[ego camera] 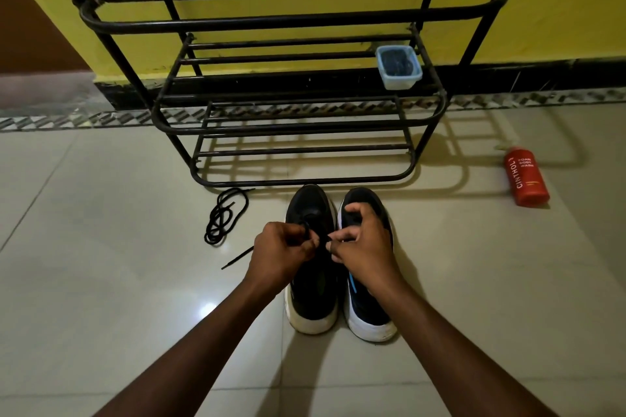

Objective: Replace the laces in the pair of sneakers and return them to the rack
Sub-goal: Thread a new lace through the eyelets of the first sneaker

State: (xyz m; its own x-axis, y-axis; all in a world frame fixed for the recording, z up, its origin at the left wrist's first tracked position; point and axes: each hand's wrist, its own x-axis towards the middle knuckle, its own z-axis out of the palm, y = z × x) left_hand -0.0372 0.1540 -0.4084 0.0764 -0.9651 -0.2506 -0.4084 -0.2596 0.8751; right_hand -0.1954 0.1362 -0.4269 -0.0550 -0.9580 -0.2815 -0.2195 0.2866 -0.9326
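Two black sneakers with white soles stand side by side on the tiled floor, toes toward the rack: the left sneaker (313, 301) and the right sneaker (367, 315), which has a blue stripe. Over the left sneaker's eyelets my left hand (281, 252) pinches a black lace (308, 228). My right hand (364, 247) pinches the same lace close by. One lace end (237, 257) trails out to the left over the floor. A second black lace (222, 217) lies coiled on the floor to the left of the shoes.
The black metal shoe rack (298, 112) stands against the yellow wall just beyond the shoes. A small plastic box (399, 68) with dark contents sits on its middle shelf at the right. A red bottle (525, 176) lies on the floor at the right.
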